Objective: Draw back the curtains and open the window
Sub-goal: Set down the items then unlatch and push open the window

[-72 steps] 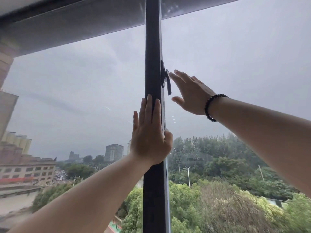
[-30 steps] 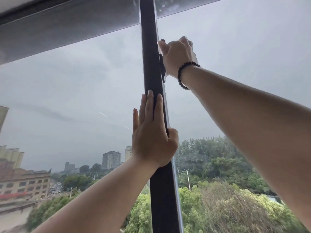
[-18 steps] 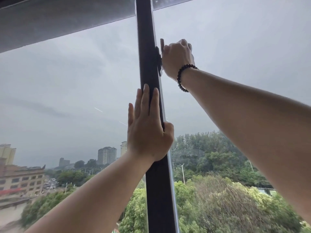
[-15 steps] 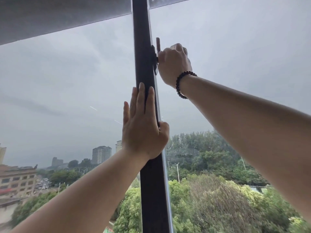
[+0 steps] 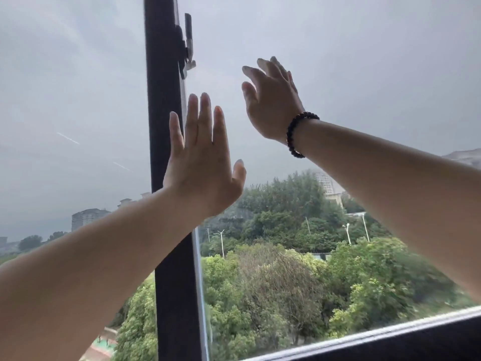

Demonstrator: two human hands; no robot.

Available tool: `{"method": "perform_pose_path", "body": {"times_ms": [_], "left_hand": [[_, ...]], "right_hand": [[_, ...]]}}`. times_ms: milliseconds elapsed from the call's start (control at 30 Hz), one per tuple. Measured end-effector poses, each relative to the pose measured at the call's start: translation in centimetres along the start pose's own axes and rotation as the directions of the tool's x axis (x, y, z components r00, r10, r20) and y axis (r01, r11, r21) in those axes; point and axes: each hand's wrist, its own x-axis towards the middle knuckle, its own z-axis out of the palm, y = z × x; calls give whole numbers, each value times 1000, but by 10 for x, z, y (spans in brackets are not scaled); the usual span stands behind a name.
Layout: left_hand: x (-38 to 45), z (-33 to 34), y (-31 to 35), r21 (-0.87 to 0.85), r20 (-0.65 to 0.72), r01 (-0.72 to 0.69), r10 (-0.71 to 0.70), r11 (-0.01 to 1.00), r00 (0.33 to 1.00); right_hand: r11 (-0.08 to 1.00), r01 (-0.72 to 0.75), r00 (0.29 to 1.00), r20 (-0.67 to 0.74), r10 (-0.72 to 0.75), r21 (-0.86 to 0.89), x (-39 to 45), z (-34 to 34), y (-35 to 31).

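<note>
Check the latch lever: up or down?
Up. The latch lever stands upright, pointing up from its pivot on the frame. Neither hand touches it. Whether the sash has moved, cannot tell.

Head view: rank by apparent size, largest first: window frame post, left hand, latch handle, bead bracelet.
1. window frame post
2. left hand
3. and 4. latch handle and bead bracelet: look alike in size, and the bracelet sits nearer the camera, so unranked.
</note>
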Motion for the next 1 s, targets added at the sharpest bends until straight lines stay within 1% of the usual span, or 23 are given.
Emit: {"method": "perform_pose_path", "body": {"times_ms": [167, 333, 400, 467, 567, 700, 833, 1000], "left_hand": [[7, 10, 45, -105, -6, -72, 72, 992, 997], [14, 26, 88, -233, 49, -104, 118, 967, 992], [19, 31, 118, -286, 52, -136, 157, 949, 986], [25, 34, 139, -309, 53, -169, 194, 936, 980], [35, 41, 172, -286, 65, -220, 248, 933, 966], [60, 47, 235, -302, 39, -233, 256, 924, 966], [80, 47, 307, -330, -5, -252, 265, 910, 964], [92, 41, 404, -450, -3, -239, 266, 861, 964]], "right_hand": [[987, -78, 997, 8, 80, -138, -30, -30, 58], [965, -76, 995, 38, 88, -250, -56, -56, 109], [956, -90, 993, 50, 108, -280, -68, -73, 141], [956, -109, 990, 57, 130, -273, -79, -84, 168], [950, -153, 977, 104, 188, -273, -100, -97, 214], [929, -162, 955, 182, 233, -334, -109, -123, 284], [931, -103, 960, 208, 185, -349, -110, -146, 340], [959, -92, 960, 231, 156, -266, -116, -177, 415]]}}
